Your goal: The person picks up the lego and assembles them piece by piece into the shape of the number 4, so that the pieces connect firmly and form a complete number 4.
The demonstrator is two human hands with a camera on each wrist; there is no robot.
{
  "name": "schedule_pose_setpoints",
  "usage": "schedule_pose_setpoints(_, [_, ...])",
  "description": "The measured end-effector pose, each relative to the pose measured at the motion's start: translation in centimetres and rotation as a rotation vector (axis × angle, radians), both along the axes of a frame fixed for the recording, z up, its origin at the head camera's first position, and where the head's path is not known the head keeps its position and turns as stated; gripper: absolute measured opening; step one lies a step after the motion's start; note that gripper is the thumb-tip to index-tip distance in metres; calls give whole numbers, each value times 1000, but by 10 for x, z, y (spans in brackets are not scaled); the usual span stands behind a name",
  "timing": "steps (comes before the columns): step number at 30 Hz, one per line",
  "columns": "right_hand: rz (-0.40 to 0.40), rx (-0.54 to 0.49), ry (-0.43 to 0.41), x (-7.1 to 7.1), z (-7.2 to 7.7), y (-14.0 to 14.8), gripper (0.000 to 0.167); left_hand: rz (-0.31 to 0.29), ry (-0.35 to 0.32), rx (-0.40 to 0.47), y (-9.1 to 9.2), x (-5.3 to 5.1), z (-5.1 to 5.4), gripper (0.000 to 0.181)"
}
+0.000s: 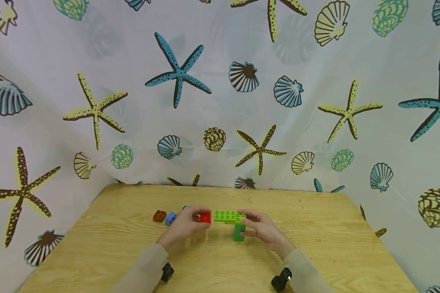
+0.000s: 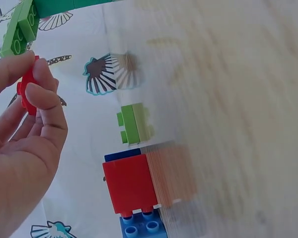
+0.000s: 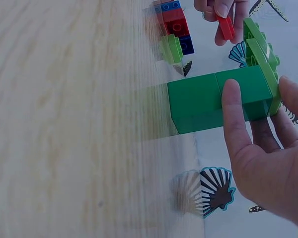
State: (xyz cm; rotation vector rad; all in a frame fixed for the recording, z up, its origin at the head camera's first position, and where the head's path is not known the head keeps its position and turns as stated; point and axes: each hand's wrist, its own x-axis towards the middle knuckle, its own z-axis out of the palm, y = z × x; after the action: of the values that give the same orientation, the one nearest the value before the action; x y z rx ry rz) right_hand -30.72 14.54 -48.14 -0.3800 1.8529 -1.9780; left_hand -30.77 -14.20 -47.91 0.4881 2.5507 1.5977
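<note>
My left hand (image 1: 183, 224) pinches a thin red toy building brick (image 1: 205, 218) between thumb and fingers, raised above the table. A small gap parts it from the left end of a row of light green bricks (image 1: 224, 215). That row sticks out leftward from the top of a column of dark green bricks (image 1: 239, 233), which stands upright on the table. On the right of this column, my right hand (image 1: 265, 232) holds the build. In the right wrist view one finger (image 3: 233, 106) lies against the dark green side, and the thumb is at the light green top.
On the wooden table (image 1: 124, 244), a brown brick (image 1: 159, 216) and a blue brick (image 1: 170, 218) lie to the left. The left wrist view also has a red brick (image 2: 131, 183) and a light green brick (image 2: 130, 124). A patterned cloth (image 1: 220, 106) hangs behind.
</note>
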Motion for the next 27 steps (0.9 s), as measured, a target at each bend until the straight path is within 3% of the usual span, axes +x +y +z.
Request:
schedule_pose_setpoints(15, [-3, 4, -4, -1, 0, 0, 52, 4, 38, 9, 17, -2, -1, 45])
schedule_pose_setpoints(22, [4, 4, 1, -2, -1, 0, 54, -75, 10, 61, 25, -3, -2, 51])
schedule_pose_setpoints(27, [4, 2, 1, -1, 0, 0, 55, -97, -27, 102, 31, -4, -1, 49])
